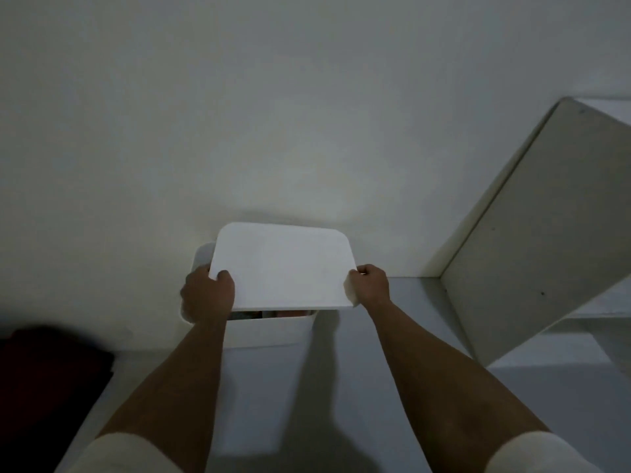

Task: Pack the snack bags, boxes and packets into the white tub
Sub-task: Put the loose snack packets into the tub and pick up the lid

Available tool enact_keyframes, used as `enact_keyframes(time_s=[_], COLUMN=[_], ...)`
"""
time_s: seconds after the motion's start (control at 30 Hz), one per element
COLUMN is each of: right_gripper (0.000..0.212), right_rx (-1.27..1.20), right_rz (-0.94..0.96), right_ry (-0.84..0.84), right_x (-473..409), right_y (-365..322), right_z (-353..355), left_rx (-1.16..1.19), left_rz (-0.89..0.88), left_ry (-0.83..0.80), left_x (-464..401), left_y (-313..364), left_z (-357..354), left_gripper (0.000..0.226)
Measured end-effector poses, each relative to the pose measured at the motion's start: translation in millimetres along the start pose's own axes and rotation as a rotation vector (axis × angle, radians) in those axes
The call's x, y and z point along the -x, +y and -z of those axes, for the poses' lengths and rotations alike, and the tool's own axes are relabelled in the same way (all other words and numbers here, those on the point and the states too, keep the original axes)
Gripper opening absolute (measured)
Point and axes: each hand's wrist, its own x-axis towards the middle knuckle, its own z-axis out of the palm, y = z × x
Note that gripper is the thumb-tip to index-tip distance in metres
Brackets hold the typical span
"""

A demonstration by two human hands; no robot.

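The white tub (269, 331) stands on a pale grey surface, set against the white wall (239, 114) at the surface's far edge. Whether this surface is a floor or a bench cannot be told. A flat white lid (281, 268) with rounded corners is held over the tub's mouth, slightly tilted and shifted to the right, so that the tub's left rim shows beyond it and a narrow gap stays open along the near rim. Through that gap a strip of coloured contents (269, 314) is visible inside the tub; the items are too dark and too small to identify.

The left hand (207, 291) grips the lid's near left corner, thumb on top and fingers curled beneath the edge. The right hand (370, 283) grips the lid's near right edge, fingers curled round it. Both forearms reach forward from pale short sleeves (112, 452) at the bottom of the view.

At the right, a white shelf unit (532, 240) stands on the same surface with its side panel meeting the wall, well apart from the tub. At the left edge, a dark red object (47, 377) lies low and blurred; its nature cannot be told. Lighting is dim.
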Motion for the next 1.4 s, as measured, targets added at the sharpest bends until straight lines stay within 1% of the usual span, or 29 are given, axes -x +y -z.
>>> enact_keyframes(time_s=[0.1, 0.17, 0.23, 0.33, 0.5, 0.6, 0.8, 0.9, 0.97, 1.03, 1.1, 1.17, 1.27, 1.37, 1.4], right_gripper=[0.023, 0.023, 0.021, 0.023, 0.036, 0.034, 0.029, 0.024, 0.023, 0.029, 0.035, 0.036, 0.044, 0.034, 0.033], right_rx=[0.036, 0.062, 0.066, 0.032, 0.002, -0.002, -0.139, -0.194, -0.232, -0.229, -0.223, -0.164, -0.063, -0.112, -0.132], right_rz=[0.017, 0.022, 0.018, 0.012, 0.040, 0.078, 0.068, 0.124, 0.123, 0.118, 0.074, 0.010, -0.020, -0.041, -0.049], right_ry=[-0.087, -0.133, -0.147, -0.111, -0.039, 0.008, 0.097, 0.179, 0.209, 0.203, 0.194, 0.162, 0.115, 0.124, 0.131], right_x=[2, 3, 3, 7, 9, 11, 19, 25, 30, 31, 27, 23, 20, 23, 22], right_y=[-10, -11, -8, -4, 0, 6, 12, 5, -4, -10, -9, -6, -1, -5, -6], right_z=[-35, -56, -72, -86, -99, -102, -111, -117, -122, -125, -125, -125, -130, -127, -126], left_rx=[0.016, 0.053, 0.075, 0.089, 0.103, 0.104, 0.088, 0.112, 0.125, 0.120, 0.115, 0.116, 0.114, 0.122, 0.129], left_rz=[0.111, 0.126, 0.132, 0.153, 0.175, 0.126, 0.069, 0.068, 0.079, 0.088, 0.105, 0.117, 0.134, 0.158, 0.156], left_ry=[0.020, -0.012, -0.053, -0.092, -0.109, -0.114, -0.101, -0.103, -0.099, -0.104, -0.106, -0.103, -0.098, -0.096, -0.098], left_x=[-26, -42, -56, -71, -80, -81, -87, -87, -89, -90, -91, -91, -90, -91, -91], left_y=[-26, -47, -64, -79, -97, -102, -106, -107, -107, -107, -107, -105, -102, -101, -102], left_z=[13, 16, 16, 11, 1, -5, -12, -14, -15, -16, -17, -18, -18, -17, -17], left_gripper=[0.040, 0.045, 0.045, 0.041, 0.041, 0.042, 0.042, 0.040, 0.039, 0.039, 0.039, 0.038, 0.038, 0.039, 0.039])
